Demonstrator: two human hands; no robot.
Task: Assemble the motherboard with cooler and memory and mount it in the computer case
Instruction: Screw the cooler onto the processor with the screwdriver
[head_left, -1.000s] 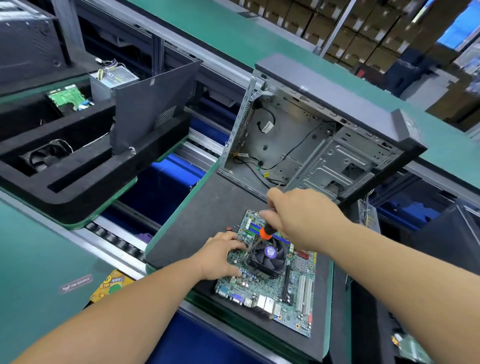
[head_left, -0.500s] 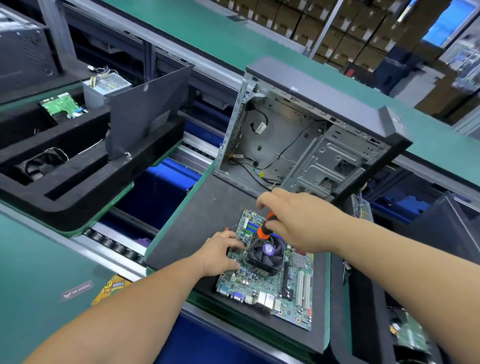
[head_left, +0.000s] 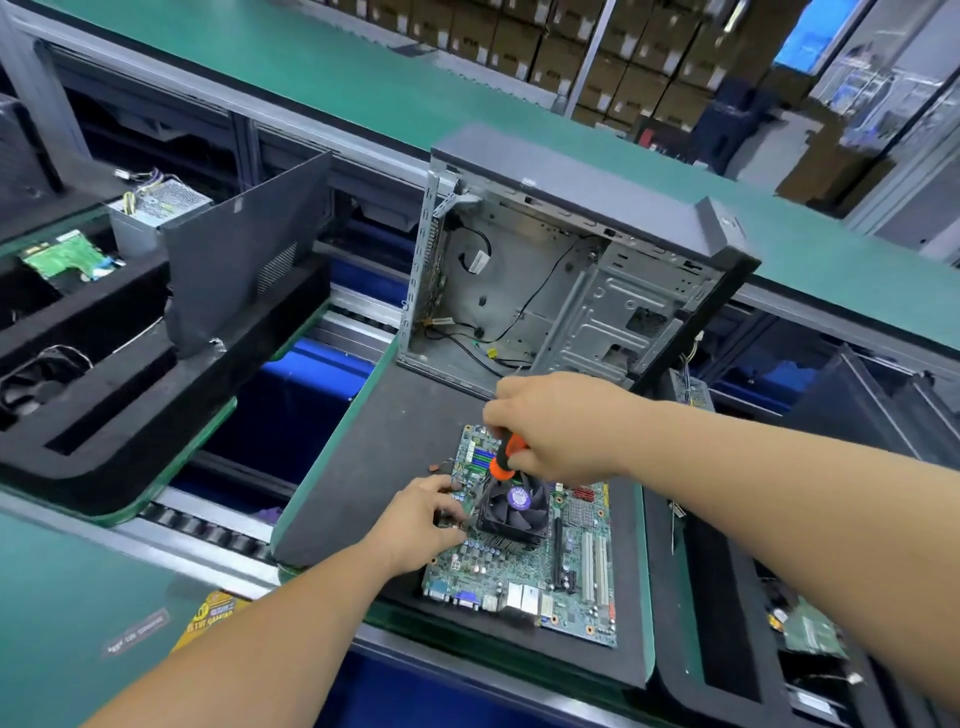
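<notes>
A green motherboard (head_left: 524, 571) lies flat on a black pallet mat (head_left: 374, 467). On it sits a black cooler (head_left: 511, 512) with a fan and purple hub label. My right hand (head_left: 561, 426) grips an orange-and-black screwdriver (head_left: 504, 457) that points down at the cooler's left corner. My left hand (head_left: 421, 519) rests on the board's left edge, its fingertips at that corner beside the screwdriver tip. Behind the board stands the open computer case (head_left: 561, 291), empty inside except for loose cables.
A second black pallet (head_left: 104, 415) on the left carries a side panel (head_left: 244, 260), a power supply (head_left: 156, 208) and a fan (head_left: 36, 379). Conveyor rollers (head_left: 208, 525) run between pallets. Another pallet with a green board (head_left: 810, 629) lies at right.
The view has shifted slightly. My right hand has lowered the screwdriver toward the cooler's left corner. My left hand's fingers have moved in to that corner.
</notes>
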